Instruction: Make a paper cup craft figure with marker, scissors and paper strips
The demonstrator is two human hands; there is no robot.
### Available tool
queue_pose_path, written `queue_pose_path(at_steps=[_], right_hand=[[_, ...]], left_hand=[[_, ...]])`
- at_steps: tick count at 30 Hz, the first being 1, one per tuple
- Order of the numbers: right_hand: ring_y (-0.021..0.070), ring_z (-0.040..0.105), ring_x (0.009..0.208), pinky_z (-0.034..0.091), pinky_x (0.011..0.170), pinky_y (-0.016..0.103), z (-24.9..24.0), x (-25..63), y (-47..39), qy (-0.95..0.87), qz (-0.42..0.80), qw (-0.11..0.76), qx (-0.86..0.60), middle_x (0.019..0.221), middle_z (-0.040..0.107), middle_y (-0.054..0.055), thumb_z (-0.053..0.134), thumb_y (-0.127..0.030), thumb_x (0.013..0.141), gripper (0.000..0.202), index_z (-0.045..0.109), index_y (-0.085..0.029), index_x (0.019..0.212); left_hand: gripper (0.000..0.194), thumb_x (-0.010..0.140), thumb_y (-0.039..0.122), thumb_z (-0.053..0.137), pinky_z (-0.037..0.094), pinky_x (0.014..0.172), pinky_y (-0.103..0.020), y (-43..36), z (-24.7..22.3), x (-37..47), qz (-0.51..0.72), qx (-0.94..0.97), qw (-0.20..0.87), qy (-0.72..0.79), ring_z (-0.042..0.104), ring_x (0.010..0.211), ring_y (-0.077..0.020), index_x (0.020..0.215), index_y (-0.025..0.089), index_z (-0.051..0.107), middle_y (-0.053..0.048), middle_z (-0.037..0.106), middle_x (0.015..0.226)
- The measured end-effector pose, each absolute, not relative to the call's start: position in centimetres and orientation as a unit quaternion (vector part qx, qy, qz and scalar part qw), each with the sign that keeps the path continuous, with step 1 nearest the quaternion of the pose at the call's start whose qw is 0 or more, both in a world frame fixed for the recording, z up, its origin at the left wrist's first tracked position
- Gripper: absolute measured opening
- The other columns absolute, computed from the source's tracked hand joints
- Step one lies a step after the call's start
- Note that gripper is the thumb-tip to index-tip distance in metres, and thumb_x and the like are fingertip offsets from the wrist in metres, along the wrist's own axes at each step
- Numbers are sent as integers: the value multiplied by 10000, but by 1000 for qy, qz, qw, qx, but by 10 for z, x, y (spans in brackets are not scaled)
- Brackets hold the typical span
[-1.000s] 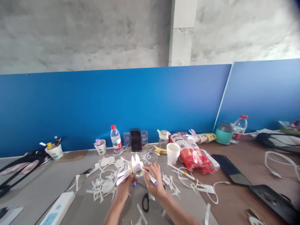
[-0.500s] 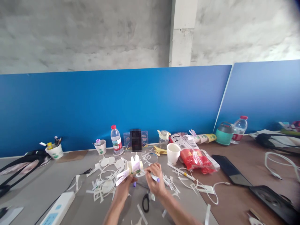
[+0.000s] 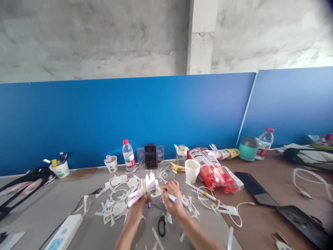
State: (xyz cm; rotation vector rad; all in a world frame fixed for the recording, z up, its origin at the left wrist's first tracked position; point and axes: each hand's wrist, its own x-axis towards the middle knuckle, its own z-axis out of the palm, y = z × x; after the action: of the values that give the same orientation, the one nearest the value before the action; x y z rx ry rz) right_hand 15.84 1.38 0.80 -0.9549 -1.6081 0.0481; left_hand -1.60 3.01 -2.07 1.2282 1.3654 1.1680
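My left hand [image 3: 139, 205] is closed round a paper cup craft [image 3: 151, 185] that has white and pale purple cut-out pieces sticking up and out to the left. In my right hand [image 3: 173, 199] is a white marker [image 3: 172, 198] with a purple end, its tip close to the right side of the craft. A purple marker cap [image 3: 149, 205] lies just below the craft. Scissors [image 3: 161, 225] with black handles rest on the desk between my forearms. Paper scraps and round cut-outs [image 3: 119, 207] are heaped left of my left hand.
A white paper cup [image 3: 192, 171] stands beyond my right hand, near a red snack bag [image 3: 210, 170] and a lidded glass jar [image 3: 181, 154]. A water bottle [image 3: 128, 157] and a cup [image 3: 111, 164] stand at the back left. The power strip [image 3: 65, 232] lies front left; a black phone [image 3: 256, 189] lies right.
Almost nothing differs. Both hands keep their hold, with the marker still against or near the craft; the whole view has shifted very slightly.
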Motion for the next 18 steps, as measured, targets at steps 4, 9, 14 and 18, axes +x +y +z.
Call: queue_pose_path(at_steps=[4, 9, 14, 18], right_hand=[[163, 557, 660, 380, 721, 344, 9, 157, 13, -685, 22, 605, -406, 710, 627, 10, 445, -200, 885, 168, 590, -214, 803], [159, 542, 631, 374, 700, 331, 8, 157, 13, -695, 16, 591, -409, 662, 598, -2, 446, -195, 865, 186, 569, -215, 727], [157, 554, 646, 377, 721, 333, 6, 156, 14, -684, 25, 600, -415, 698, 624, 3, 452, -210, 875, 170, 588, -213, 775], [158, 556, 625, 376, 706, 331, 6, 156, 14, -682, 25, 599, -419, 664, 613, 1, 448, -208, 874, 197, 586, -213, 734]], left_hand=[[515, 604, 679, 596, 491, 859, -390, 31, -23, -16, 462, 514, 457, 560, 691, 826, -299, 656, 178, 702, -97, 748, 733], [546, 599, 700, 589, 497, 842, -372, 30, -23, -17, 463, 512, 455, 563, 691, 831, -292, 682, 174, 709, -100, 747, 742], [551, 553, 706, 627, 500, 832, -403, 29, -18, -14, 475, 505, 464, 551, 689, 790, -304, 651, 170, 702, -99, 739, 695], [572, 512, 717, 642, 508, 815, -403, 30, -18, -13, 487, 495, 469, 546, 686, 763, -303, 639, 161, 693, -98, 729, 672]])
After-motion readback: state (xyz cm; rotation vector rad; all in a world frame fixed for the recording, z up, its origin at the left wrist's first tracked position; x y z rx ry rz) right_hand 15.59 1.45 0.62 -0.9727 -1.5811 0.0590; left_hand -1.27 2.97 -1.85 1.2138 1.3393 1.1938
